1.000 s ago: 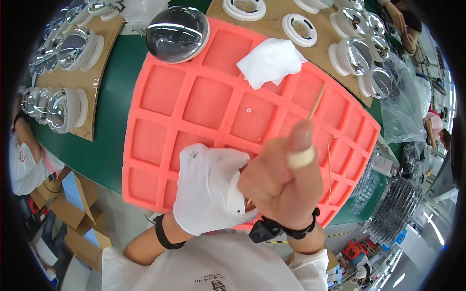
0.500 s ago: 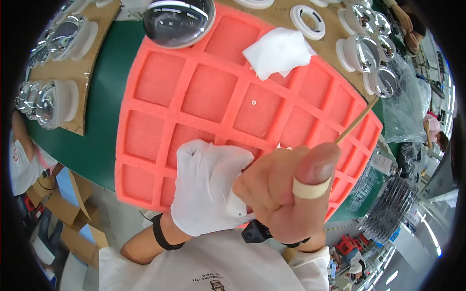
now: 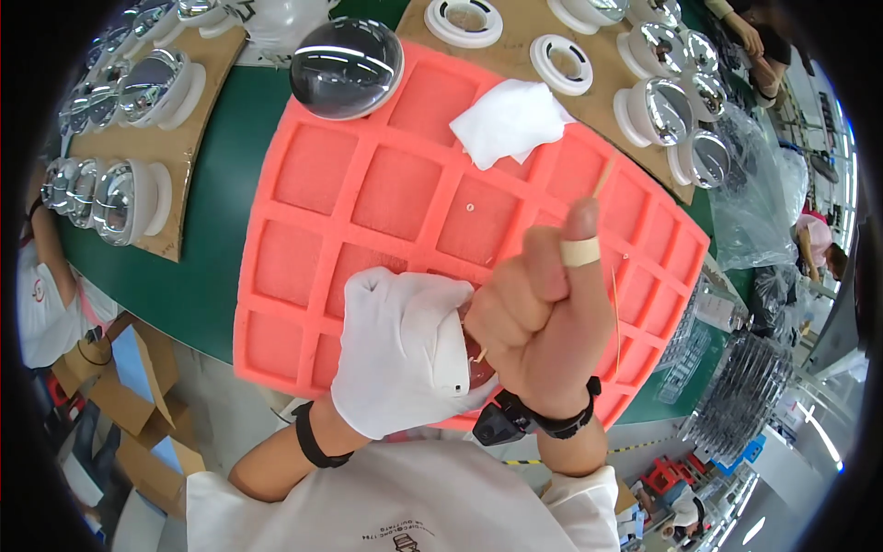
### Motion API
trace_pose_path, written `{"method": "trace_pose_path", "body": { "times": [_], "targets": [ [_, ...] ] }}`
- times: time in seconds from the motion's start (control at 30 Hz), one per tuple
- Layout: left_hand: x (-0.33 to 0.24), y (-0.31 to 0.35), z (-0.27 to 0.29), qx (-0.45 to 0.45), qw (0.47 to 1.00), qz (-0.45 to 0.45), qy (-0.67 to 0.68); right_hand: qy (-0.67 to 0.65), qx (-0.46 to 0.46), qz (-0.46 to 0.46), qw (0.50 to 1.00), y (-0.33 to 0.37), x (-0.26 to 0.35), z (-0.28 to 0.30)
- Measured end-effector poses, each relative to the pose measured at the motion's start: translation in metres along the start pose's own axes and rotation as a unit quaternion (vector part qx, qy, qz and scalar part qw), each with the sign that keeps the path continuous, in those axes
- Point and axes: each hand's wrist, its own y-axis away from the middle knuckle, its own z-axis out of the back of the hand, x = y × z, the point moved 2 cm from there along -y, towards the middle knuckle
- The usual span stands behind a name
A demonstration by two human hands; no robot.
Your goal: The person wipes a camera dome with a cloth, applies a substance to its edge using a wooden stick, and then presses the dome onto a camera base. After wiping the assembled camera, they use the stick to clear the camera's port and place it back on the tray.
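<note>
My left hand, in a white glove, is closed around a white rounded part with a small dark hole near its edge. Most of that part is hidden by the glove. My right hand is bare, with a beige band on its thumb, and its fingers are curled around a thin wooden stick. One end sticks up past the thumb; a short tip shows below the fist, beside the white part. Both hands are above a coral foam tray with square pockets.
A dark glossy dome and a folded white cloth lie on the tray's far side. White rings and mirrored domes stand on cardboard behind; more domes are at left. Clear plastic lies right. Other people are nearby.
My right hand has tipped up and drawn back from the camera, so the stick points more steeply upward. Its lower tip and more of the white part now show. The view has shifted slightly.
</note>
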Motion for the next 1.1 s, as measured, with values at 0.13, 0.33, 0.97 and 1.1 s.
{"method": "trace_pose_path", "body": {
  "times": [0.13,0.33,0.97,1.1],
  "targets": [
    [0.006,0.006,-0.008,-0.053,0.998,-0.022,0.013,0.071,-0.049,0.09,0.992,0.006,-0.006,-0.015],
    [0.0,-0.001,-0.001,-0.067,0.997,-0.02,0.033,0.085,-0.012,0.083,0.993,0.013,-0.012,-0.015],
    [0.004,0.01,-0.011,0.012,0.996,0.056,0.066,0.047,0.053,-0.001,0.997,0.005,0.011,-0.011],
    [0.002,0.012,-0.002,-0.039,0.999,-0.003,0.001,0.064,0.042,0.013,0.997,-0.001,0.011,-0.025]
  ]
}}
